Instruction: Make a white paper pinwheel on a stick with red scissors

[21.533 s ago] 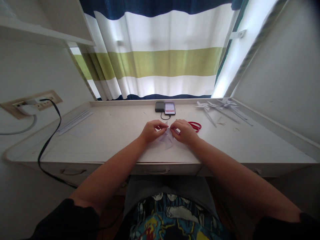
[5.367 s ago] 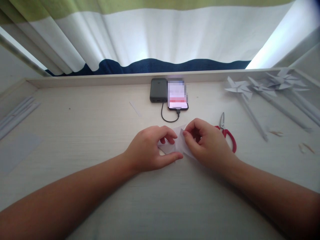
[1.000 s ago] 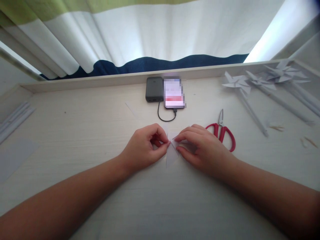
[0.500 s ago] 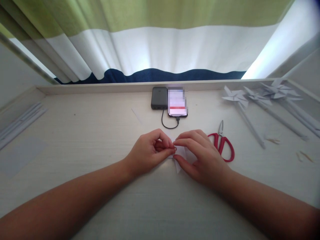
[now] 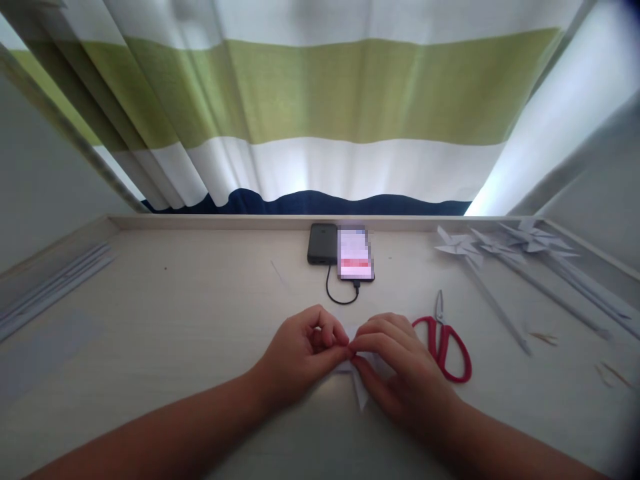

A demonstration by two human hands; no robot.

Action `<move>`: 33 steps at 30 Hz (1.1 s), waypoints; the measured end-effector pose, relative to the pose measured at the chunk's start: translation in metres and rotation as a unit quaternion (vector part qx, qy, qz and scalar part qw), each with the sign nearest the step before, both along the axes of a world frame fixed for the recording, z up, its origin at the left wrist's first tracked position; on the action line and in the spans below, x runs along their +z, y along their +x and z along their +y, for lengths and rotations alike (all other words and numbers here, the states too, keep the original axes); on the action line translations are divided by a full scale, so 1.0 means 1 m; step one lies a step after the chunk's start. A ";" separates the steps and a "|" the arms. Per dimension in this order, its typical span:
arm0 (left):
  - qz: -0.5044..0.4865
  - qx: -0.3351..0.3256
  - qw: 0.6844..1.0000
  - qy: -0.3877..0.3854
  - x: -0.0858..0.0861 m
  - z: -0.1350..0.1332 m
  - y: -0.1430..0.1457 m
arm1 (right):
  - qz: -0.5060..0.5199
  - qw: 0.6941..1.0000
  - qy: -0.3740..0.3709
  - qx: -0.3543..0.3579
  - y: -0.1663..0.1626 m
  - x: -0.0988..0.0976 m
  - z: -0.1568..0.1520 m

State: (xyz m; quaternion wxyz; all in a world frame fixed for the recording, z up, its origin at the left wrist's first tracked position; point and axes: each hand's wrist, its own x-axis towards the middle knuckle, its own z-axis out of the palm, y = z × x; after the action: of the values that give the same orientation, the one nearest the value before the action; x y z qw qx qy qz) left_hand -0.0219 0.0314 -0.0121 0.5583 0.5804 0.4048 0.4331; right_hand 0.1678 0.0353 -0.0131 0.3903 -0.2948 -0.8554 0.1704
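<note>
A small white paper pinwheel (image 5: 361,392) with pointed blades lies between my hands, low over the table and mostly covered by my fingers. My left hand (image 5: 304,360) pinches it from the left, thumb against curled forefinger. From the other side my right hand (image 5: 403,367) closes thumb and fingertips at the same spot, so the tips of both hands meet at its middle. Any small piece between the fingertips is hidden. Just right of my right hand, a pair of scissors (image 5: 443,343) with red handles rests with its blades pointing away.
Behind my hands, a black power bank (image 5: 323,244) is cabled to a phone (image 5: 355,253). Several paper pinwheels on sticks (image 5: 465,245) lie at the right, near wooden slivers (image 5: 544,339). Rolled paper sticks (image 5: 57,287) and a paper sheet (image 5: 47,350) occupy the left. A curtain (image 5: 320,93) hangs behind.
The view has tilted up, so everything sits lower in the picture. My right thumb and fingertips have closed in against my left fingertips at the pinwheel's middle.
</note>
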 end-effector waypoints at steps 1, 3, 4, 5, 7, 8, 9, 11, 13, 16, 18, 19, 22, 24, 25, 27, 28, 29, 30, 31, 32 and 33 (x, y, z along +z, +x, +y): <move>-0.002 0.001 1.000 -0.003 0.000 0.000 0.000 | 0.007 1.000 -0.003 0.000 0.000 0.000 0.000; -0.003 -0.003 1.000 -0.001 0.001 0.000 0.001 | 0.020 1.000 -0.010 0.004 0.000 0.000 0.000; -0.002 -0.004 1.000 0.004 0.002 0.000 0.001 | 0.024 1.000 -0.013 0.006 0.000 0.000 0.000; 0.001 -0.005 1.000 0.012 0.002 0.000 0.002 | 0.027 0.999 -0.018 0.008 0.001 0.000 0.001; 0.009 -0.007 1.000 0.025 0.002 0.000 0.002 | 0.032 0.999 -0.032 0.011 0.002 0.000 0.002; 0.013 -0.009 0.999 0.030 0.002 0.001 0.002 | 0.038 0.998 -0.041 0.012 0.003 0.001 0.002; 0.016 -0.011 0.999 0.035 0.002 0.001 0.002 | 0.046 0.998 -0.050 0.014 0.003 0.001 0.003; 0.022 -0.016 0.999 0.044 0.001 0.001 0.002 | 0.060 0.996 -0.069 0.017 0.004 0.001 0.005; 0.031 -0.016 0.998 0.052 0.001 0.001 0.002 | 0.069 0.994 -0.079 0.020 0.003 0.001 0.006; 0.040 -0.014 0.997 0.057 0.001 0.000 0.002 | 0.078 0.993 -0.081 0.020 0.001 0.001 0.006; 0.039 -0.017 0.997 0.058 0.000 0.000 0.002 | 0.081 0.993 -0.081 0.017 -0.001 0.001 0.006; 0.038 -0.018 0.997 0.059 0.000 -0.001 0.002 | 0.082 0.993 -0.081 0.016 -0.001 0.001 0.005; 0.040 -0.025 0.996 0.071 -0.001 -0.001 0.002 | 0.083 0.993 -0.081 0.017 -0.003 0.000 0.004; 0.049 -0.032 0.994 0.090 0.000 -0.001 0.002 | 0.086 0.993 -0.078 0.016 -0.004 0.000 0.004; 0.060 -0.036 0.992 0.102 0.001 -0.001 0.001 | 0.087 0.993 -0.077 0.015 -0.004 -0.001 0.003; 0.102 -0.042 0.985 0.130 0.004 -0.001 0.000 | 0.090 0.993 -0.080 0.014 -0.003 -0.001 0.004; 0.134 -0.041 0.979 0.146 0.006 -0.001 -0.001 | 0.091 0.992 -0.083 0.011 -0.002 -0.001 0.004; 0.168 -0.036 0.972 0.162 0.007 -0.001 -0.003 | 0.093 0.992 -0.087 0.006 -0.002 -0.001 0.004; 0.202 -0.029 0.963 0.177 0.008 -0.001 -0.004 | 0.095 0.991 -0.090 0.002 -0.001 -0.001 0.005; 0.232 -0.021 0.954 0.189 0.009 -0.001 -0.005 | 0.097 0.991 -0.092 -0.002 -0.001 -0.001 0.005; 0.256 -0.015 0.947 0.196 0.010 -0.001 -0.006 | 0.098 0.991 -0.093 -0.003 -0.001 -0.001 0.005; 0.273 -0.012 0.941 0.199 0.010 -0.001 -0.006 | 0.099 0.991 -0.093 -0.002 -0.001 -0.002 0.005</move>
State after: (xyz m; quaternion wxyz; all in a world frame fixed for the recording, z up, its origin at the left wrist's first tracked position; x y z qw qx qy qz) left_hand -0.0278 0.0300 -0.0016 0.3044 0.7804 0.4404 0.3229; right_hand 0.1670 0.0405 -0.0146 0.4439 -0.3138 -0.7923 0.2769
